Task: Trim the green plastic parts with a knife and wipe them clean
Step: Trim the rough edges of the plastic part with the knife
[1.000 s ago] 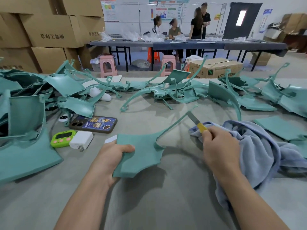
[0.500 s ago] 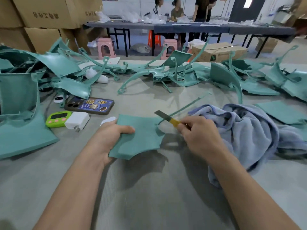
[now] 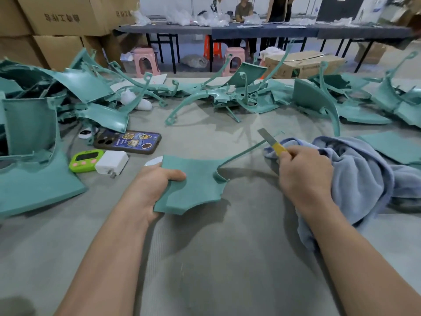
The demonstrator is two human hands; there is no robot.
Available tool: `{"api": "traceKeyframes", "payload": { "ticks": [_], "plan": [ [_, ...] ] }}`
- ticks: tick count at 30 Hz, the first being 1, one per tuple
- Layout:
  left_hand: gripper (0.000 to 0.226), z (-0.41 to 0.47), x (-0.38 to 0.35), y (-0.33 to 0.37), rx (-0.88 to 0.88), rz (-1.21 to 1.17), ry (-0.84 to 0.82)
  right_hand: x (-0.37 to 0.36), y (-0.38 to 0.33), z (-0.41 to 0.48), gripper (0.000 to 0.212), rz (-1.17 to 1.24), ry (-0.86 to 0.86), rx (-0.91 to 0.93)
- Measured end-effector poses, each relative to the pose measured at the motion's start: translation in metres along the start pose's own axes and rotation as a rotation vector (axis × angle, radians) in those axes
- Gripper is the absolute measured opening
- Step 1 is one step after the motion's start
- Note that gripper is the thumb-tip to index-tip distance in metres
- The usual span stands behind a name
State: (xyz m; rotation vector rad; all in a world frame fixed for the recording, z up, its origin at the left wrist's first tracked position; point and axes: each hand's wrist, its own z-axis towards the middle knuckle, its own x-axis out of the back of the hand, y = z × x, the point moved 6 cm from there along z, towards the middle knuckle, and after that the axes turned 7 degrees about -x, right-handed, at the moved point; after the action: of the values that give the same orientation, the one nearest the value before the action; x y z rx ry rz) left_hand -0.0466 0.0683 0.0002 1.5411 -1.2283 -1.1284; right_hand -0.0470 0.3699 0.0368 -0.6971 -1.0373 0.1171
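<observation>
Trimming step: left hand (image 3: 157, 185) pinched the green part (image 3: 193, 185) by its edge, just above the surface (image 3: 227, 258); right hand (image 3: 305, 174) gripped the knife (image 3: 271, 142), blade beside the part's thin arm. The next move probably required a steady shaving stroke.

Hands at frame centre: one on a green plastic part (image 3: 193, 185), one on a knife (image 3: 272, 142).
The left hand (image 3: 157, 188) grips the part's left edge, thumb on top. The right hand (image 3: 305, 176) pinches the yellow-handled knife, its blade angled up-left beside the part's thin arm (contact unclear). A blue towel (image 3: 364, 174) lies at the right; a phone (image 3: 129, 142) lies centre left.
</observation>
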Motion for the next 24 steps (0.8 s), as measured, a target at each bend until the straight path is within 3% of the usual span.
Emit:
{"api": "traceKeyframes", "payload": {
  "ticks": [2,5,9,13,15,17,21,24],
  "plan": [
    [0.022,0.001,0.0,0.0,-0.012,0.012,0.025,0.0,-0.003,-0.003,0.029,0.212,-0.042,0.044],
    [0.021,0.004,0.002,0.002,-0.038,0.003,0.037,-0.009,-0.027,-0.019,0.026,0.413,-0.241,0.24],
    [0.024,0.003,-0.003,0.001,-0.043,0.031,0.01,-0.027,-0.032,-0.028,0.015,0.284,-0.49,0.323],
    [0.035,0.004,-0.003,0.001,-0.012,0.026,-0.017,-0.024,-0.026,-0.026,0.024,0.306,-0.636,0.317],
    [0.031,0.004,-0.001,0.0,0.004,0.039,-0.029,-0.019,-0.022,-0.023,0.025,0.278,-0.704,0.316],
    [0.016,0.003,-0.002,-0.002,0.027,0.06,-0.059,-0.016,-0.019,-0.023,0.026,0.262,-0.732,0.314],
    [0.039,0.001,-0.005,-0.003,0.053,0.067,-0.116,-0.016,-0.022,-0.022,0.019,0.308,-0.607,0.305],
    [0.02,0.003,-0.001,-0.002,0.045,0.04,-0.094,-0.017,-0.023,-0.023,0.021,0.284,-0.672,0.323]
  ]
}}
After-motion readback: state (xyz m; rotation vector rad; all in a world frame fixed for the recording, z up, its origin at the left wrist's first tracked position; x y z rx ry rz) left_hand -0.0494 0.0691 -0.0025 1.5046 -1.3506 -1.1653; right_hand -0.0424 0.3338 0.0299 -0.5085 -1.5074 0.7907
